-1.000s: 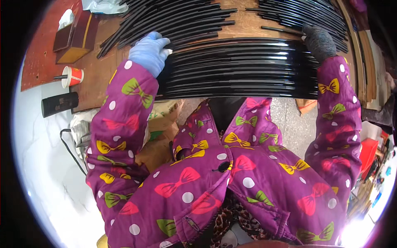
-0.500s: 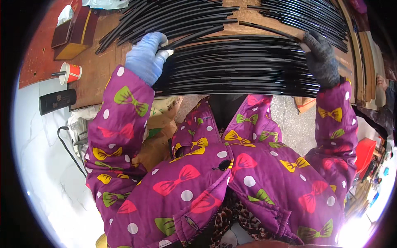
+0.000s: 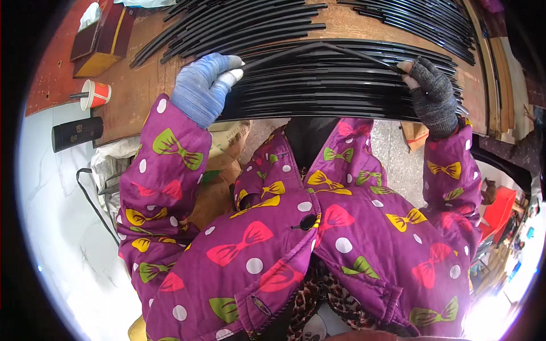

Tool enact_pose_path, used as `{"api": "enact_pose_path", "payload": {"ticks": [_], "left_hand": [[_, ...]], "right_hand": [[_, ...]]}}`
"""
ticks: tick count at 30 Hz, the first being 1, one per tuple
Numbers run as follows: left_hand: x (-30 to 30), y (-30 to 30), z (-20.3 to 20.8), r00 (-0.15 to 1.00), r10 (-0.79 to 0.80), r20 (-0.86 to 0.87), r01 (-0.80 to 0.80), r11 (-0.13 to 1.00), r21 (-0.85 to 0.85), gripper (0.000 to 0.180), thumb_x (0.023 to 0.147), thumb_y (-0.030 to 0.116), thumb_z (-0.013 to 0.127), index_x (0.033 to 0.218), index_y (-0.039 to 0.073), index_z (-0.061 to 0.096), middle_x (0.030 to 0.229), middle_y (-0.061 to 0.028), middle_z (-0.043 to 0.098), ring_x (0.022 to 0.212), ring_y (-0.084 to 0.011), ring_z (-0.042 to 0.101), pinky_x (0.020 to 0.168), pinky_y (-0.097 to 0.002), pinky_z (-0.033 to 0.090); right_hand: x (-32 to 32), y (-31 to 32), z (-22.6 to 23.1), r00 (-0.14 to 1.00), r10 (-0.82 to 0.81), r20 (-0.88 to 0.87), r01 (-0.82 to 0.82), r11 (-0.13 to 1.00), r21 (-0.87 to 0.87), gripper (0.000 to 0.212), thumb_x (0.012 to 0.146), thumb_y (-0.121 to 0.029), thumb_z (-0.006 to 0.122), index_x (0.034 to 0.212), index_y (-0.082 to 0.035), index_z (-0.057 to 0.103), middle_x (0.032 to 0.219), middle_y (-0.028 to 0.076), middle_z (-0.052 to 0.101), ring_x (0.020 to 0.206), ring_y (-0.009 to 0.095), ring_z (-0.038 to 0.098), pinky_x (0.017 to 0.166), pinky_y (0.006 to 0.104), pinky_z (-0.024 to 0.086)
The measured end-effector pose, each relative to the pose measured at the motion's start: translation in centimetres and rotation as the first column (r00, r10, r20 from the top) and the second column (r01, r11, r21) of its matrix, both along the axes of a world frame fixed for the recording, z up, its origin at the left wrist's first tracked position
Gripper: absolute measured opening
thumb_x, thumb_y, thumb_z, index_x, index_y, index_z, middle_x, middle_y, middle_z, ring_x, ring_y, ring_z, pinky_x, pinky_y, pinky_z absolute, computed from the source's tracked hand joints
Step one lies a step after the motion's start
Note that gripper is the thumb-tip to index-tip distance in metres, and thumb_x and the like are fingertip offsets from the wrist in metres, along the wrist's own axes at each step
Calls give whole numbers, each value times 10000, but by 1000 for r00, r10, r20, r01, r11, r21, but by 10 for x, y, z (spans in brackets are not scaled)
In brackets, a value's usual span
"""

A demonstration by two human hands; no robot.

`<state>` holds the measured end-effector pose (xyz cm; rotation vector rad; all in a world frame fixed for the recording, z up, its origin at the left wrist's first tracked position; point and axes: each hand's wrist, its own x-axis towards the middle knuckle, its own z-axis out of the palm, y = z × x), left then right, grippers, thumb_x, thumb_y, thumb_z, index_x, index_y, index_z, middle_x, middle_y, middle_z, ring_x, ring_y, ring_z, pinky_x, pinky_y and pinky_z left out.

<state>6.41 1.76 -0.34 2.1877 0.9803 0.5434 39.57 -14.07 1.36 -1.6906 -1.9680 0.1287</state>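
Note:
My left hand [image 3: 200, 85], in a light blue glove, pinches the left end of a black tube [image 3: 278, 55] between thumb and fingers. My right hand [image 3: 433, 94], in a dark grey glove, grips the right end of a thinner black strip [image 3: 361, 54]. The two pieces form a shallow peak, their inner ends meeting end to end in front of me. Whether one has entered the other is too small to tell. Beneath them, a wide row of long black strips [image 3: 324, 94] lies side by side along the table's near edge.
A pile of black tubes [image 3: 239, 25] lies at the back left, another bundle of strips [image 3: 421, 23] at the back right. On the left stand a dark tissue box [image 3: 99, 42], a red and white paper cup [image 3: 99, 95] and a black cylinder [image 3: 78, 134]. Wooden boards [image 3: 500, 85] edge the right side.
Both hands have drawn inward and slightly toward me. The tube and the strip were apart with a gap between them; now their ends meet.

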Motion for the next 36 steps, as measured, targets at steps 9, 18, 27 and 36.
{"api": "enact_pose_path", "payload": {"ticks": [9,18,27,36], "left_hand": [[26,-14,4,979,-203,8,203,973,-112,178,755,58,597,921,-4,606,826,-79,616,720,-125,563,653,-242,443],[-5,-11,10,1000,-11,-25,4,972,-237,212,722,59,639,926,6,614,808,-57,611,723,-104,560,616,-220,451],[-2,-17,16,988,-149,-46,148,989,-29,199,726,53,630,915,-7,613,759,-65,600,677,-116,564,584,-233,444],[5,-29,19,989,-142,-28,143,989,43,195,692,36,629,883,-1,612,732,-104,587,656,-192,575,588,-265,437]], "right_hand": [[-32,31,14,961,249,-118,-264,956,-129,180,786,-63,561,955,-10,590,843,102,599,777,199,575,692,286,451],[57,-17,-1,900,-296,-320,293,954,-61,295,858,-257,490,1076,-69,556,903,50,603,730,132,572,698,271,456],[28,-34,-15,624,-355,-697,331,927,-176,225,844,-169,483,975,-9,571,680,22,523,560,66,459,518,194,367],[-32,-8,-4,606,-266,-750,134,963,-233,205,797,-209,551,888,-34,606,562,-12,496,446,45,417,402,176,298]]}}
